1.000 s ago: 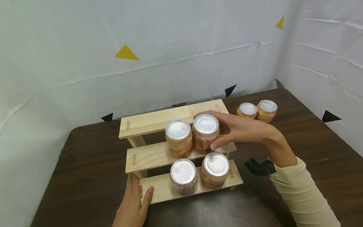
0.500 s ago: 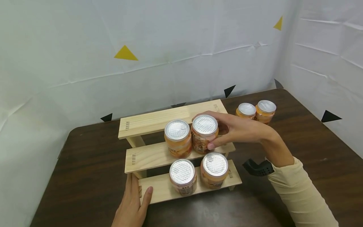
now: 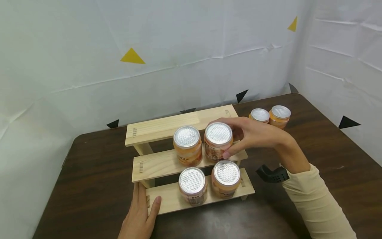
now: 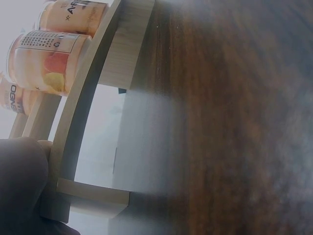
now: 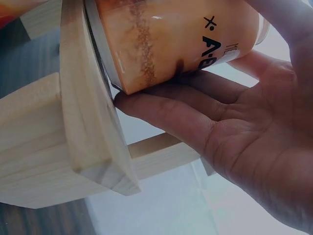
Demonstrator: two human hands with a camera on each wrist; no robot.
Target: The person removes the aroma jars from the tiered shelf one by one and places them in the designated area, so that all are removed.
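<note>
A three-step wooden rack [image 3: 167,202] stands on the table. My left hand [image 3: 138,215] holds the left end of its lowest step, thumb on top and fingers along the outer side. On the middle step, my right hand [image 3: 253,134] grips an orange-labelled can [image 3: 219,141] with a silver lid, the thumb in front and the fingers behind. In the right wrist view, the base of this can [image 5: 161,44] sits at the step's surface, fingertips low on its side. Left of it stands a similar can [image 3: 188,146], with a narrow gap between them.
Two more cans stand on the lowest step, a left one [image 3: 193,186] and a right one [image 3: 225,179]. Beyond my right wrist, another pair, one can [image 3: 279,117] and its neighbour [image 3: 260,115], stands on the dark table [image 3: 89,186]. White sheeting [image 3: 179,33] closes off the back.
My right hand has shifted the can it grips slightly to the right, which opens a small gap from the can on its left. My left hand stays in place on the rack.
</note>
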